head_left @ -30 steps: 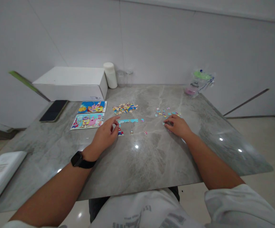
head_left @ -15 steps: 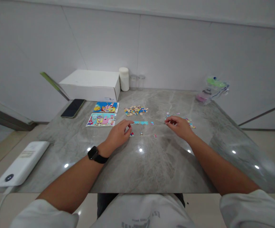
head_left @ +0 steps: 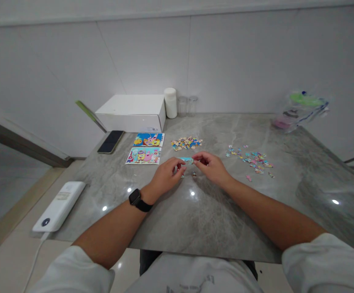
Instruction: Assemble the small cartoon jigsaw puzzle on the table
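Note:
A short strip of joined light-blue jigsaw pieces [head_left: 186, 160] lies on the grey table between my hands. At its left end is my left hand [head_left: 170, 174], its fingers bent and resting by the strip, with a gap between thumb and forefinger. My right hand [head_left: 211, 166] reaches the right end, thumb and forefinger pinched on a puzzle piece that the fingertips mostly hide. Just below the strip sits a loose puzzle piece [head_left: 194, 174]; another shows partly beside my left thumb.
Behind the strip is a heap of puzzle pieces [head_left: 186, 143]; more scattered pieces [head_left: 258, 160] lie right. Two cartoon picture cards [head_left: 144, 156], a phone [head_left: 111, 142], a white box [head_left: 130, 120] and a power bank [head_left: 59, 205] are left. A bottle [head_left: 170, 103], two glasses and a plastic bag [head_left: 299, 112] stand behind.
My right hand has moved left from the scattered pieces to the strip's right end. My left hand stays by the strip's left end. The view has shifted, uncovering the scattered pieces.

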### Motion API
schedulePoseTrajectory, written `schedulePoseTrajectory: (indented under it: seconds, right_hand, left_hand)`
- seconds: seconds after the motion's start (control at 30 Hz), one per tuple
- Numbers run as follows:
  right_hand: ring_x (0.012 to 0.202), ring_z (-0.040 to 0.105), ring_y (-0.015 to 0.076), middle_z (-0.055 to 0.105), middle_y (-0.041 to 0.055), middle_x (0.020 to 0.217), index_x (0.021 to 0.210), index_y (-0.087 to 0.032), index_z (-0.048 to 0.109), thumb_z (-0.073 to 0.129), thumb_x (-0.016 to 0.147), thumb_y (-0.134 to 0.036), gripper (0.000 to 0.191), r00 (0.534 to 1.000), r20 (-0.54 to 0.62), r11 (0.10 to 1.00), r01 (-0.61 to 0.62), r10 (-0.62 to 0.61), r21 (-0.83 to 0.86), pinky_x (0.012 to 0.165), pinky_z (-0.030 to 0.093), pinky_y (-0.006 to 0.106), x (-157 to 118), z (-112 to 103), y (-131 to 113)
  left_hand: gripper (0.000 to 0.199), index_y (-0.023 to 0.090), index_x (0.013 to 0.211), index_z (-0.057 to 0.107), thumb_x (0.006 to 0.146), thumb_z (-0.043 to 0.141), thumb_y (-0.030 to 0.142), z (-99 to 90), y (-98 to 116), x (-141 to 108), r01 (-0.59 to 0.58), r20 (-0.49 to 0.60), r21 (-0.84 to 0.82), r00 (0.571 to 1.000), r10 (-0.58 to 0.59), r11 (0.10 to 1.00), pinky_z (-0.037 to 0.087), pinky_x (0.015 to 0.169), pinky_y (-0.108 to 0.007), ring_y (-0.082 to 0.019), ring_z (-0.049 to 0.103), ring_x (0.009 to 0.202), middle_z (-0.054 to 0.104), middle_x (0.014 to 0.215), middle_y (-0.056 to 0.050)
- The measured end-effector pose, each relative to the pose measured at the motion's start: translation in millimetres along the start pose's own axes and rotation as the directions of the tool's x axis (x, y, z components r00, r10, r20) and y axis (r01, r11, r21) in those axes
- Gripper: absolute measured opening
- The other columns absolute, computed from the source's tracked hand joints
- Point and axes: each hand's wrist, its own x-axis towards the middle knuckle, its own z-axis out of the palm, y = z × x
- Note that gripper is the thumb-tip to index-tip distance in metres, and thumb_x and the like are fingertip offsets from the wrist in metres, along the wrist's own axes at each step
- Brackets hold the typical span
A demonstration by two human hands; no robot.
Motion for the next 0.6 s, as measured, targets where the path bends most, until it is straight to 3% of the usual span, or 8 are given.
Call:
schedulePoseTrajectory:
  seconds: [0.37,0.6]
  right_hand:
    - [0.067,0.061,0.0142,0.075,0.0006,0.081,0.098,-0.022,0.077,0.068,0.088,-0.036,0.019,0.99,0.139,0.999,0.027,-0.024,-0.022,0.062,0.045,0.027,-14.7,1.2,-9.9]
    - [0.071,0.064,0.0159,0.076,0.0018,0.086,0.1,-0.022,0.076,0.066,0.09,-0.035,0.019,0.992,0.115,0.997,0.062,-0.056,-0.054,0.067,0.049,0.029,-13.1,-0.3,-6.2]
  left_hand:
    - [0.02,0.018,0.09,0.071,0.098,0.059,0.032,3.8,3.8,2.5,0.115,0.046,-0.166,0.993,-0.109,0.98,0.043,0.067,-0.027,-0.014,0.057,0.071,0.067,0.078,-0.001]
    - [0.016,0.018,0.088,0.07,0.093,0.062,0.031,6.0,3.7,1.9,0.151,0.108,-0.261,0.986,-0.126,0.954,0.042,0.065,-0.024,-0.013,0.056,0.069,0.066,0.076,0.0]
